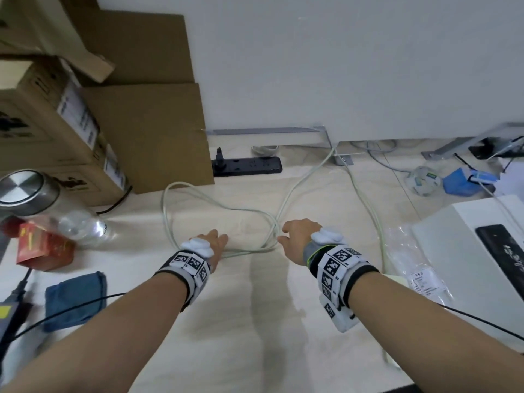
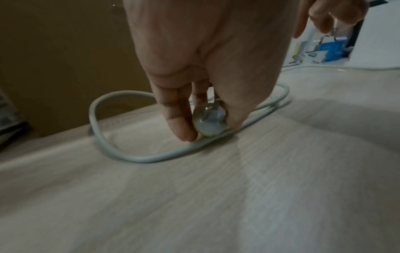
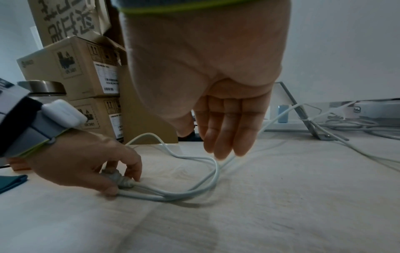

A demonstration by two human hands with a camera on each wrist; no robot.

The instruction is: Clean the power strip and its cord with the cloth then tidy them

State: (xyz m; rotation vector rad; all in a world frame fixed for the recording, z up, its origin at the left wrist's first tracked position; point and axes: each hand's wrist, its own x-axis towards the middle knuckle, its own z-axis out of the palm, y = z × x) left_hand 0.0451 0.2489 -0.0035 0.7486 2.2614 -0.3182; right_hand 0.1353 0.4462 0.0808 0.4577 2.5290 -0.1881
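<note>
Apparently tidying | left hand (image 2: 207,71) pinches plug (image 2: 208,122) on table (image 1: 255,321) | right hand (image 3: 207,85) fingers straight over looped cord (image 1: 198,194), holding nothing | cloth (image 1: 75,300) set aside | coiling left; power strip not identifiable

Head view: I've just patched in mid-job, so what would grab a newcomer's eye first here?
First, the pale cord sprawled in loose loops across the middle of the table, with both hands down at it. The left hand pinches the cord's plug against the tabletop, while the right hand hovers open above the loops. Next, the blue cloth lying unused at near left, and the black power strip at the back by the cardboard boxes.
</note>
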